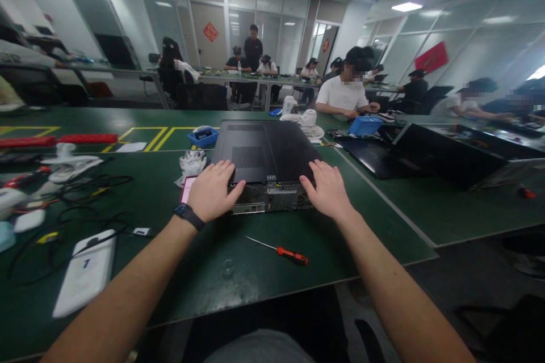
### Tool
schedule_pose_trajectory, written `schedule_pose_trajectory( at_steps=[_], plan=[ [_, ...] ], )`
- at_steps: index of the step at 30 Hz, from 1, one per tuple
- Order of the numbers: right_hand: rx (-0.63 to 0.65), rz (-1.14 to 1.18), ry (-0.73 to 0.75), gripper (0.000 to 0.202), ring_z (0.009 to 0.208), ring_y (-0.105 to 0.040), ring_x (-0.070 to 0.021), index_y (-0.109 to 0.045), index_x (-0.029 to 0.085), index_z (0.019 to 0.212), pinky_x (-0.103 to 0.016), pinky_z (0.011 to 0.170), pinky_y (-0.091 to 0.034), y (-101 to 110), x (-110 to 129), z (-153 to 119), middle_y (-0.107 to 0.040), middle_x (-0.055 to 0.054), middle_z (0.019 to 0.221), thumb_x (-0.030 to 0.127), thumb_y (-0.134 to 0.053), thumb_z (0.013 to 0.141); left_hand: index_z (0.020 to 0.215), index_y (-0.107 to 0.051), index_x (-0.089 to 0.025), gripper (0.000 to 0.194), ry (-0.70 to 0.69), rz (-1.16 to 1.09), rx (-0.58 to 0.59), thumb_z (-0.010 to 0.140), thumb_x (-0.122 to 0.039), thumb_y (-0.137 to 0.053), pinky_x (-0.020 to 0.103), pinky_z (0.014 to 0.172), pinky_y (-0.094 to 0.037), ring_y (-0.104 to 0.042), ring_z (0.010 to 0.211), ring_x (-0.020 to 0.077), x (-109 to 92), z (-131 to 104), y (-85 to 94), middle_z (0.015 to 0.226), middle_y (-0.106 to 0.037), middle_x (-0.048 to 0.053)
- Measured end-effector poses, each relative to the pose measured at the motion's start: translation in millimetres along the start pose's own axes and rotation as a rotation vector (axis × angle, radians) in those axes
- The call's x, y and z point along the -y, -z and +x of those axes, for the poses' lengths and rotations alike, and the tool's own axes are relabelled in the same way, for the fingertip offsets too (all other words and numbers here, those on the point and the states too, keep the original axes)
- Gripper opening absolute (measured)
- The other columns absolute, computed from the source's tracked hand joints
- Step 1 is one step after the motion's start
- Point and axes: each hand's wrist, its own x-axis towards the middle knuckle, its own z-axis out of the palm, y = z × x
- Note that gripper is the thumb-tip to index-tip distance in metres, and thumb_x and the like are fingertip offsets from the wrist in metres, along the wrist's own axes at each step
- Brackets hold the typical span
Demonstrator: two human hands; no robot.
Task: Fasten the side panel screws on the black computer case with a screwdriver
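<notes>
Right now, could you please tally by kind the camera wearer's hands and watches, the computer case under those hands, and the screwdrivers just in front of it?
Hands: 2 (left hand, right hand)
Watch: 1
Computer case: 1
Screwdriver: 1
Total: 5

White slab (pixel 80 283), red bars (pixel 87 138), small blue basket (pixel 206 141), white fans (pixel 307 118) farther back.
</notes>
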Motion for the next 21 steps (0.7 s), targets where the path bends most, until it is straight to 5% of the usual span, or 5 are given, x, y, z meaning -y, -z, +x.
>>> schedule_pose_trajectory(
  at_steps=[21],
  plan=[
    [-0.06, 0.085, -0.096, 0.078, 0.158, -0.038, -0.0359, -0.047, 0.013, 0.157, -0.063, 0.131, -0.028, -11, 3, 5, -0.047, -0.02, 0.167, 0.066, -0.023, 0.105, 0.142, -0.064, -0.004, 0.065, -0.003, 0.021, -0.049, 0.108, -0.053, -0.038, 0.054, 0.122, -0.045, -0.061, 0.143, 0.039, -4, 3, -9.0, 0.151, -0.064, 0.025]
  ],
)
